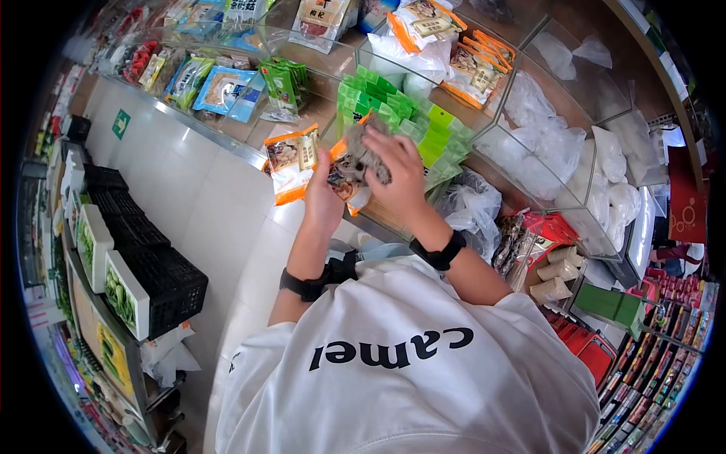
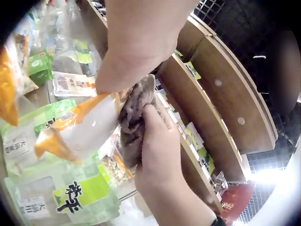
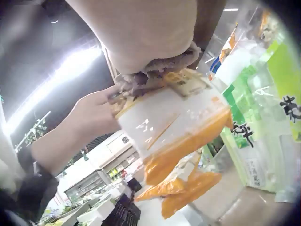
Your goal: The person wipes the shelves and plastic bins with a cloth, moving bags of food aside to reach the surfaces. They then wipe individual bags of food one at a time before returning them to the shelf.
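In the head view my left hand (image 1: 324, 200) grips the edge of an orange-and-white food packet (image 1: 344, 185), thumb upward. My right hand (image 1: 399, 172) holds a crumpled grey cloth (image 1: 374, 147) against that packet, fingers spread over the cloth. From the left wrist view, the right thumb presses on the cloth (image 2: 136, 117) beside the packet's glossy white and orange face (image 2: 89, 127). The right wrist view has the packet (image 3: 174, 122) tilted under the cloth, its far side partly hidden by the hand. Another orange-edged packet (image 1: 291, 163) is just left of my left hand.
Glass-walled display bins (image 1: 522, 144) run across the far side. Green packets (image 1: 408, 121) stand right behind my hands, with more orange packets (image 1: 476, 72) beyond. Clear plastic bags (image 1: 469, 200) lie at right. Black crates (image 1: 159, 257) line the aisle at left.
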A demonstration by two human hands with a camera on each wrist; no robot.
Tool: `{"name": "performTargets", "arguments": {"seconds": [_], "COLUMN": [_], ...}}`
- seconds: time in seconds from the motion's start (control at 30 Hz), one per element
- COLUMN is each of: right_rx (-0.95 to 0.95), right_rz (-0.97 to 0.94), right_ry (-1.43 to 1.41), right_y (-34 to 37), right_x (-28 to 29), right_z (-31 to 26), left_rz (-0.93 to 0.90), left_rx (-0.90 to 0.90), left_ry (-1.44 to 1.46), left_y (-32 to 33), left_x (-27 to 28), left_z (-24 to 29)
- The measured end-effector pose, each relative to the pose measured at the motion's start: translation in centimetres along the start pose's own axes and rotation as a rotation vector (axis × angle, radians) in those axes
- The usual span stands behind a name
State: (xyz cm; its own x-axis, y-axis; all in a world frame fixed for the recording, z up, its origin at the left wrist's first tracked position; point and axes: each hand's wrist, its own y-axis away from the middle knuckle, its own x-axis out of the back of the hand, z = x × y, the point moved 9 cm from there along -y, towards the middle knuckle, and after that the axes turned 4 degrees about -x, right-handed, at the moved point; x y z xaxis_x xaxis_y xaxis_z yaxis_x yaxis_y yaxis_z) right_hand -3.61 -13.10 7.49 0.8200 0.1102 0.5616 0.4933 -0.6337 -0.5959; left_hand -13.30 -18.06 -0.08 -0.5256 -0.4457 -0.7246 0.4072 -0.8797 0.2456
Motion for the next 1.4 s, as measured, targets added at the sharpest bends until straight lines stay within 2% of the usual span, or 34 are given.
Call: {"name": "performTargets", "arguments": {"seconds": [0.07,0.13,0.2,0.23,0.27,0.33,0.43,0.5,0.57,0.63,0.83,0.9,0.93,1.0,1.07,1.2,1.3,1.33,1.37,1.4], "right_rx": [-0.002,0.23,0.249,0.27,0.269,0.11,0.016,0.058,0.098,0.239,0.041,0.102,0.162,0.202,0.265,0.279,0.172,0.163,0.153,0.152], "right_rz": [-0.025,-0.083,-0.075,-0.067,-0.066,-0.004,0.073,0.028,-0.019,-0.07,0.046,-0.02,-0.086,-0.089,-0.069,-0.04,0.071,0.058,0.046,0.051], "right_ry": [-0.031,0.007,0.023,0.04,0.04,0.008,-0.032,-0.02,-0.009,0.063,0.002,-0.002,-0.005,0.018,0.049,0.045,0.054,0.04,0.026,0.027], "right_y": [0.6,1.3,0.6,0.3,0.0,-1.2,-1.7,-1.3,-0.9,-0.4,-1.9,-0.8,-0.2,0.5,0.7,-1.1,-2.0,-1.9,-1.8,-1.9], "right_x": [0.0,-0.3,0.0,0.2,0.5,1.5,1.5,1.4,1.4,0.9,2.1,1.5,1.0,0.9,1.0,2.5,3.6,3.2,3.0,3.1], "right_z": [-1.2,-4.3,-3.9,-3.8,-3.7,-2.1,-0.2,-1.6,-2.8,-4.3,-0.1,-1.7,-2.9,-4.1,-4.5,-4.1,-3.0,-3.4,-3.5,-3.5], "left_rz": [-0.027,-0.072,-0.119,-0.068,-0.018,-0.014,0.035,0.071,-0.025,-0.031,0.003,0.008,-0.074,-0.194,-0.211,-0.217,-0.192,-0.095,-0.096,-0.201], "left_rx": [-0.069,-0.052,-0.031,-0.013,0.004,0.001,-0.012,-0.027,-0.017,-0.001,-0.025,-0.025,-0.046,-0.074,-0.072,-0.048,-0.053,-0.012,-0.012,-0.015], "left_ry": [-0.03,-0.015,0.003,0.009,0.014,0.011,0.004,-0.003,0.005,-0.005,-0.059,-0.062,-0.049,-0.074,-0.071,-0.039,-0.099,-0.119,-0.119,-0.085], "left_y": [-0.1,-0.4,-0.5,-0.6,-0.7,-0.4,-0.5,-0.7,-0.7,-0.9,-0.7,-0.6,-0.6,-0.4,-0.3,-0.2,0.0,-0.3,-0.4,-0.4], "left_x": [-1.1,-1.3,-1.6,-1.0,-0.5,-1.3,-1.3,-0.9,-1.3,-0.8,-1.3,-1.8,-3.0,-4.9,-5.7,-5.5,-5.4,-3.7,-3.5,-4.5], "left_z": [1.0,1.0,0.8,0.6,0.5,1.1,0.9,0.9,1.0,0.7,1.3,1.8,2.4,3.3,3.6,3.5,2.9,2.2,2.2,2.2]}}
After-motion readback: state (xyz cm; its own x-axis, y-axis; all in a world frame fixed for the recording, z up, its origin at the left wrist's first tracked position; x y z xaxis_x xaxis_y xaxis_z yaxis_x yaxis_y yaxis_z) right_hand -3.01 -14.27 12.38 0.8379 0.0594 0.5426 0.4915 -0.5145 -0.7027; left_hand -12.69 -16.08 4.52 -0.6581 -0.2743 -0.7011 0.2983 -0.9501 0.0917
